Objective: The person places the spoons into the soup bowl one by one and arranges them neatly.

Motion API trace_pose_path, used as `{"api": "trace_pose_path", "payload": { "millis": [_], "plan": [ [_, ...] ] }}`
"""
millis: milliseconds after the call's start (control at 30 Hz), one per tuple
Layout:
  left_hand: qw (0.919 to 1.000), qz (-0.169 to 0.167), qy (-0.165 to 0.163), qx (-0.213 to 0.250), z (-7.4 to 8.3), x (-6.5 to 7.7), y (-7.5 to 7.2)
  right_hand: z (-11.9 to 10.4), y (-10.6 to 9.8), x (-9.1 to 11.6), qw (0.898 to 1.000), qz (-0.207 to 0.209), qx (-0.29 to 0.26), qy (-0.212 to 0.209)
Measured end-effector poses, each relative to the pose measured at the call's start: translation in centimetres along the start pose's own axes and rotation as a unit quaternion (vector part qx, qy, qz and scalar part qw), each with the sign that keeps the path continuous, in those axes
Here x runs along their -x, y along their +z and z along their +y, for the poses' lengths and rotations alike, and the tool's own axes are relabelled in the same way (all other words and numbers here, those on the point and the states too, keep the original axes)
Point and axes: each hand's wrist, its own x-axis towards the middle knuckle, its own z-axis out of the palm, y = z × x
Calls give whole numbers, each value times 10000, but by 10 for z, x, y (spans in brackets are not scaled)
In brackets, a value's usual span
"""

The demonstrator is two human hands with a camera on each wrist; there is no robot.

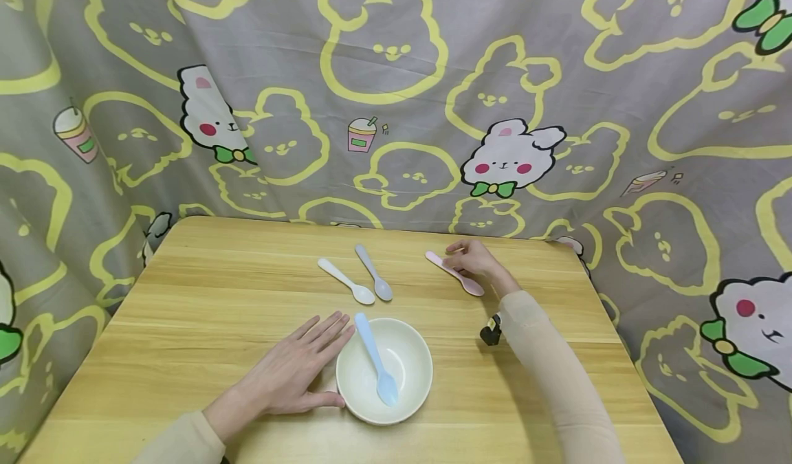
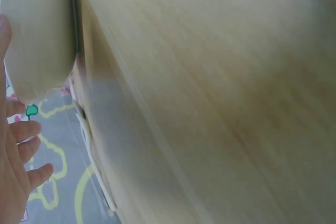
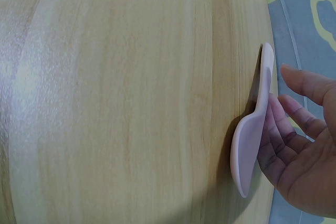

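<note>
A cream bowl [image 1: 416, 381] stands near the front of the table, with a light blue spoon [image 1: 371, 347] leaning in it, handle over the far rim. Flat fingers spread, my left hand [image 1: 293, 368] lies at the bowl's left side, thumb and fingertips right at the rim. Farther back on the right, my right hand [image 1: 475, 261] hovers over a pink spoon [image 1: 471, 286] on the table. In the right wrist view its thumb and forefinger stand apart beside the pink spoon's handle [image 3: 266, 77], loosely bent and not gripping it.
Behind the bowl, a white spoon [image 1: 346, 282] and a grey spoon [image 1: 374, 275] lie side by side on the wooden table [image 1: 204, 292]. A patterned grey curtain [image 1: 396, 51] hangs close along the table's far edge and sides.
</note>
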Motion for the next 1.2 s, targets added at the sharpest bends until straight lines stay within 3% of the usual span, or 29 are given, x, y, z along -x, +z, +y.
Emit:
{"api": "trace_pose_path", "payload": {
  "millis": [333, 1200],
  "plan": [
    [10000, -32, -29, -12, 2, 1, 2, 2, 2, -3, 9993, -82, 364, -82],
    [10000, -9, -36, 15, 1, 1, 2, 1, 7, -5, 9980, -360, 518, -104]
  ]
}}
